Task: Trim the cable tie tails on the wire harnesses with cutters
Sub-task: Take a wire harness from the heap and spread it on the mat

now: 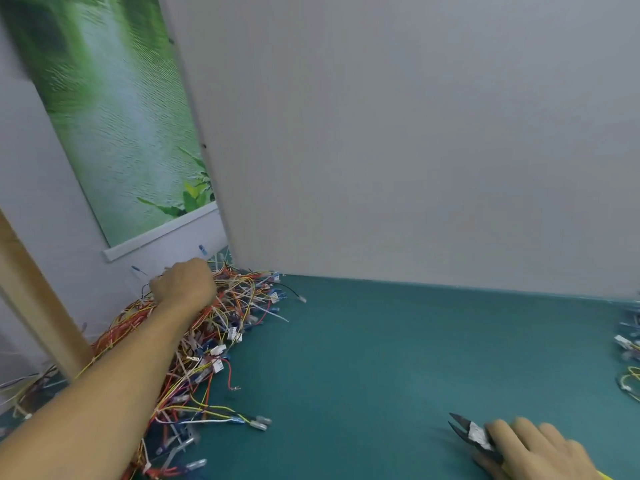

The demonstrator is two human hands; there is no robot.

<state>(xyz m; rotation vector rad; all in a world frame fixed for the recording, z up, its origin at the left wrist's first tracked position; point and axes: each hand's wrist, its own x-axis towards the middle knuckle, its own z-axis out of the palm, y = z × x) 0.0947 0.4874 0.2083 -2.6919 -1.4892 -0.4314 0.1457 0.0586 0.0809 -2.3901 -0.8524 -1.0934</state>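
The left hand is reaching into the heaped wire harnesses against the wall, fingers curled, seemingly pinching one out, though the grip is hidden. The right hand is gripping the cutters, jaws parted, resting ready on the green table.

Wire harnesses: tangled heap of red, yellow, white and blue leads with white connectors, lower left of frame. Second harness group: smaller, at the right edge. Cutters: lower right, dark jaws parted, tips pointing left, white label on the head, handles gripped in the right hand.
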